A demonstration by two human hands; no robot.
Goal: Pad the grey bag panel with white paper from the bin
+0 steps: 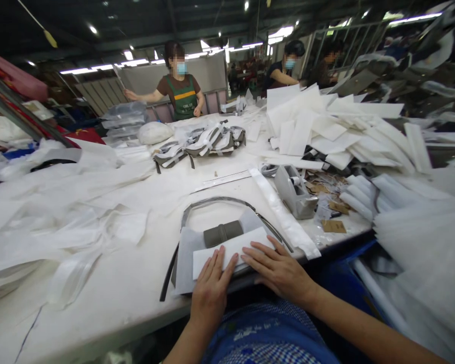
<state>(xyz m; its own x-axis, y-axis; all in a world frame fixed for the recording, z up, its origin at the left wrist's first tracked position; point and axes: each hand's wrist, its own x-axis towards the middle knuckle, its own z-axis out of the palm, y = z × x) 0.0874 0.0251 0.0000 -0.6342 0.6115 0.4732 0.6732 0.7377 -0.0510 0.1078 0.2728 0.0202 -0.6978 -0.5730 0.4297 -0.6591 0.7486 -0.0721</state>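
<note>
A grey handbag (223, 233) lies at the table's front edge, with its long strap looped out behind it. Tissue paper (185, 260) spreads over the bag. Across its near part lies a folded white foam sheet (201, 260). My left hand (212, 283) presses flat on the sheet's near side, fingers stretched out. To its right, my right hand (278, 268) rests on the sheet's right end, fingers spread and thumb lower at the edge. Neither hand grips anything.
A tape dispenser (296, 194) and a long white strip (284, 217) are right of the bag. Beyond stand a pile of white sheets (337, 126) and several wrapped straps (208, 141). Thin sheets (79, 227) cover the left. A co-worker (182, 93) stands across the table (144, 283).
</note>
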